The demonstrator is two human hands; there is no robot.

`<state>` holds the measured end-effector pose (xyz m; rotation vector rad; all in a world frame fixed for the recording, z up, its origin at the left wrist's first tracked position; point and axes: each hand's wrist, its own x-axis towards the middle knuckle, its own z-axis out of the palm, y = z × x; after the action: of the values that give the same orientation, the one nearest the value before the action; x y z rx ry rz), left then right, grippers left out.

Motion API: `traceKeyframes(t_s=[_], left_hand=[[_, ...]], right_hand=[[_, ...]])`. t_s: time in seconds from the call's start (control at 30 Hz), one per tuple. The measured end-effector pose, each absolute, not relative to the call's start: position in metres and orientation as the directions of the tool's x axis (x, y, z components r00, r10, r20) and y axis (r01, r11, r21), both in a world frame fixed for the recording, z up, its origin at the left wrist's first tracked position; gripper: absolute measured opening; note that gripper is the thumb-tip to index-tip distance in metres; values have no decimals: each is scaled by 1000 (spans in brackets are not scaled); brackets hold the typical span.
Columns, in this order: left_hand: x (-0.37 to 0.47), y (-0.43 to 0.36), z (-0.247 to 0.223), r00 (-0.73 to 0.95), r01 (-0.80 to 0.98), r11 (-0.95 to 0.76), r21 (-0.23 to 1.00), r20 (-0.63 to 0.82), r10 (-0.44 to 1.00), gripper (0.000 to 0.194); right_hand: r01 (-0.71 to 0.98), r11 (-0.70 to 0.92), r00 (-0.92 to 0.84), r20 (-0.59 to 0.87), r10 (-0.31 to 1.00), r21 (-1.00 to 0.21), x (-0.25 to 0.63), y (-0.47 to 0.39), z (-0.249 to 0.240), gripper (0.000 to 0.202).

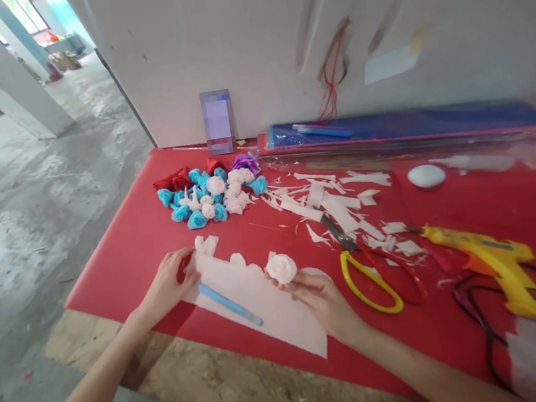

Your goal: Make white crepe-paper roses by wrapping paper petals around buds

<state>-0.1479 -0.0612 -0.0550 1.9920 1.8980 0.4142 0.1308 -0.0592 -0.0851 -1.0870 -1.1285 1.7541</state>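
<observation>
In my right hand (319, 294) is a white paper rose (282, 268), pinched by the fingers above the right part of a white paper sheet (275, 317). My left hand (175, 279) is at the sheet's left corner, thumb and fingers curved apart, with nothing visible between them. Just beyond its fingertips are small white paper pieces (207, 244). A blue pen-like stick (230, 305) lies across the sheet. Scissors (368, 280) with one yellow and one red handle lie right of my right hand, blades among white paper scraps (340, 212).
Blue, white, red and purple paper flowers (215, 185) are heaped at the back left of the red table (119, 250). A yellow glue gun (489, 262) with a dark cord lies at right. A white egg-shaped object (426, 176) and plastic-wrapped blue sheets (412, 125) are behind, near a blurred phone-like rectangle (218, 121).
</observation>
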Motion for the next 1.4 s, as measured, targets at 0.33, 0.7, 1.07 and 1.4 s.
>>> traceKeyframes(t_s=[0.33,0.7,1.07,1.4], left_hand=[[-152,-55,-52,124,883,-106,456,-9,992,31],[-145,-38,-50,350,879,-319,354,-27,936,23],[-137,-42,-39,374,878,-332,345,-60,926,25],[-148,-43,-41,191,889,-140,436,-75,979,36]], right_hand=[[-121,-269,-348,-213,913,-956,133,-60,-84,17],[-124,-245,-355,-188,916,-962,131,-61,-81,13],[-96,-221,-338,-177,924,-970,130,-61,-84,21],[-93,-230,-346,-185,920,-969,132,-61,-85,23]])
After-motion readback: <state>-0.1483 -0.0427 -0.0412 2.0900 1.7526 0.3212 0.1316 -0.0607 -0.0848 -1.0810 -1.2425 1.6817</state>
